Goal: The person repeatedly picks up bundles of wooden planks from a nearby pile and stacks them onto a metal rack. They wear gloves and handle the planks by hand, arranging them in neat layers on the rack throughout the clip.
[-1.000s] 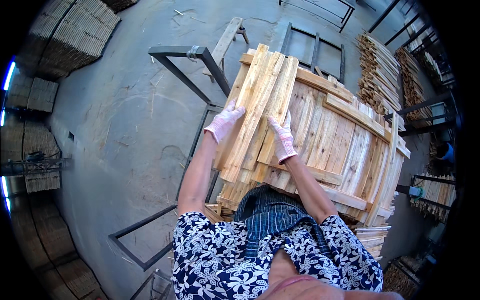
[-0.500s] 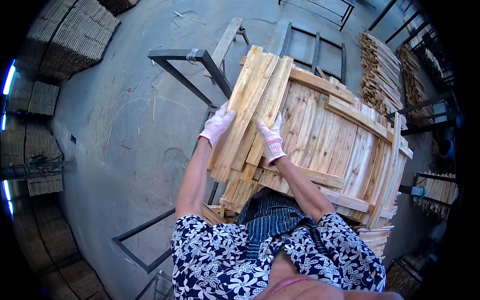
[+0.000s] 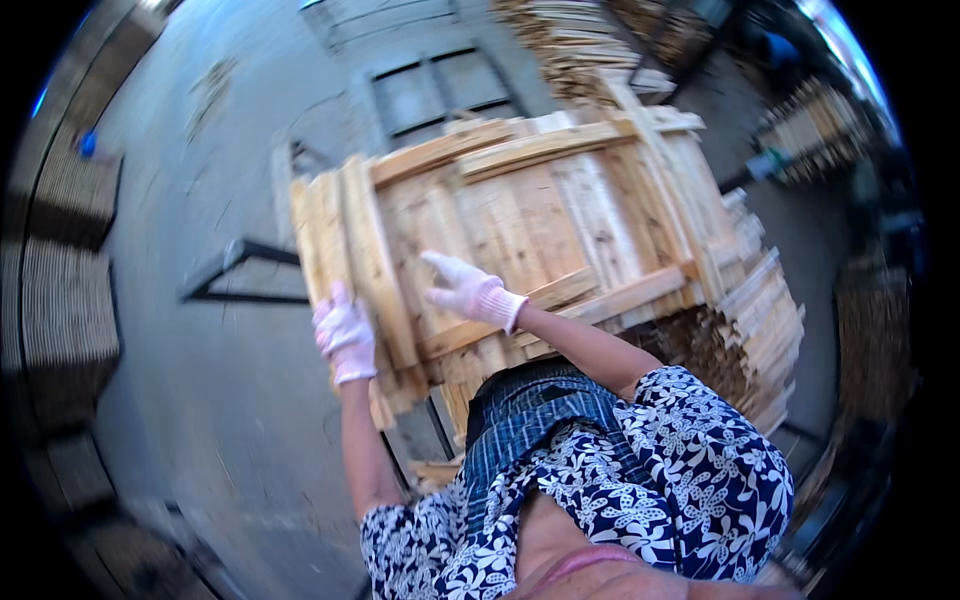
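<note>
My left hand (image 3: pixel 346 338), in a pale pink knitted glove, lies on the lower part of the leftmost wooden boards (image 3: pixel 322 235), its fingers stretched along them. Over the layer of light boards (image 3: pixel 500 220) hovers my right hand (image 3: pixel 462 287), gloved alike. Its thumb and fingers are apart and hold nothing. Beside it stands a longer, slightly raised board (image 3: pixel 376 265), running top to bottom near the left end. Crosswise strips (image 3: pixel 545 150) lie along the far edge, and another strip (image 3: pixel 625 295) lies along the near edge. Motion blurs the picture somewhat.
A black metal frame (image 3: pixel 245 270) juts out left of the boards. Stacked wood strips (image 3: pixel 755 330) stand at the right, with another pile (image 3: pixel 570 45) beyond. Tall stacks of thin boards (image 3: pixel 68 305) line the left side. A metal rack (image 3: pixel 440 90) lies farther off.
My right hand has let go of the left boards and moved right, off them. My left hand has slid from their edge onto their face. The whole view has turned.
</note>
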